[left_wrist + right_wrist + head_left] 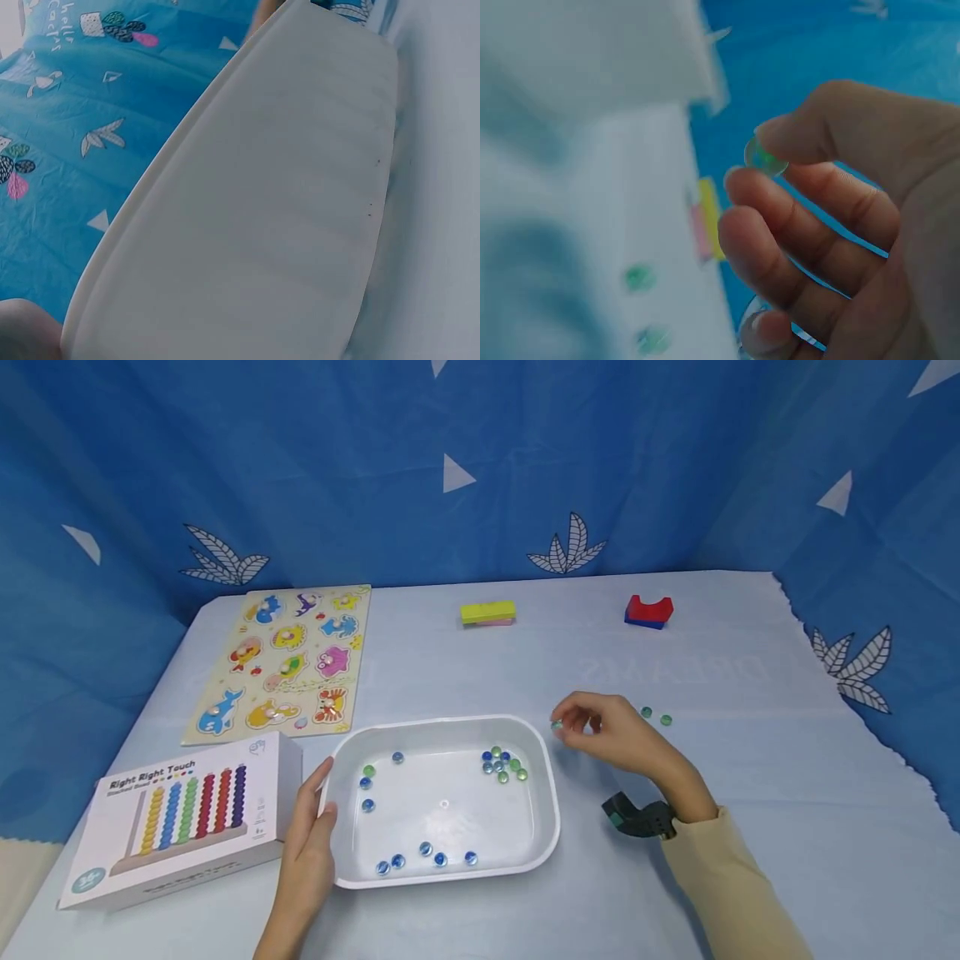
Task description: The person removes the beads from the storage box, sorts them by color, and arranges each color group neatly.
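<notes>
Thing in hand: one green glass marble (762, 159), just outside the far right corner of the white plastic tray (442, 722); the wrist view suggests it is clear of the counter (757, 777). Your right hand (615, 735) pinches it between thumb and fingertips, remaining fingers bent below. Your left hand (306, 847) holds the tray's left end, thumb at the rim, fingers along the outer wall. The two hands are well apart, with the tray between them.

Handling, estimated: marble light for a pinch, hard, slippery, apt to squirt out if you squeeze off-centre. Take it across its widest part with the soft pads, not the nails. Glass probably survives a short drop but would roll or bounce. Tray likely light and slightly flexible; a short-end rim is a fair place to steady it.

Orientation: marble looks round, so no long axis and no pointing end; its inner green swirl gives no useful heading. Tray's long axis runs left to right before you, right end slightly farther off, open side up.

Also noted: two loose green marbles (667, 720) lie on the counter, beyond your right wrist; blue and green marbles (498, 767) are scattered inside the tray, several bunched near its right end.
</notes>
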{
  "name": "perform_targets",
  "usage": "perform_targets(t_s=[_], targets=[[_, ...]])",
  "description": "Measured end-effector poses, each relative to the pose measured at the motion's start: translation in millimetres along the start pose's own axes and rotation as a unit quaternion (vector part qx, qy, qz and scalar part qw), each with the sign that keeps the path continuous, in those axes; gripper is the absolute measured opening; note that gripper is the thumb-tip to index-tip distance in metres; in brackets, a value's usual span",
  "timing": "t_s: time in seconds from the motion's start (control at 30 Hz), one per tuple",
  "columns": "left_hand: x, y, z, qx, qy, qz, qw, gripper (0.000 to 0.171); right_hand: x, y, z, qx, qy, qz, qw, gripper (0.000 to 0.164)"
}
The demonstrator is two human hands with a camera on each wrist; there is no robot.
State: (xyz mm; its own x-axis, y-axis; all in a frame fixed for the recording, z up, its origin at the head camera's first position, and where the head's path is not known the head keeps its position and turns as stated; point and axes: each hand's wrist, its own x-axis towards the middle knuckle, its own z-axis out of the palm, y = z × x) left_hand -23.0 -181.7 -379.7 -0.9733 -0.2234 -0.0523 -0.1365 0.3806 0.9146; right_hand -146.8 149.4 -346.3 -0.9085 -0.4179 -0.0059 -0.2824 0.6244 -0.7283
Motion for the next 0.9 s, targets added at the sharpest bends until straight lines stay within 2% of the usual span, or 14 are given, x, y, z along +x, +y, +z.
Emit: perform_targets(t_s=[0.1, 0.23, 0.63, 0.9], targets=[[-0.1, -0.5, -1.3, -0.003, 0.002, -0.002, 1.0, 0.048, -2.3, 23.8, 6.2, -0.02, 0.003, 0.017, 1.0, 0.014], [0.2, -0.6, -1.7, -0.011, 0.006, 0.0, 0.9999, 0.048, -0.9, 38.9, 18.1, -0.044, 0.01, 0.02, 0.999, 0.012], [-0.9, -1.5, -3.2, -0.022, 0.007, 0.0, 0.9997, 0.048, 3.6, 42.0, 33.9, -0.095, 0.033, 0.011, 0.995, 0.015], [0.7, -2.5, -0.6, -0.038, -0.004, 0.024, 0.999, 0.047, -3.6, 47.3, 35.2, -0.108, 0.054, 0.005, 0.993, 0.018]])
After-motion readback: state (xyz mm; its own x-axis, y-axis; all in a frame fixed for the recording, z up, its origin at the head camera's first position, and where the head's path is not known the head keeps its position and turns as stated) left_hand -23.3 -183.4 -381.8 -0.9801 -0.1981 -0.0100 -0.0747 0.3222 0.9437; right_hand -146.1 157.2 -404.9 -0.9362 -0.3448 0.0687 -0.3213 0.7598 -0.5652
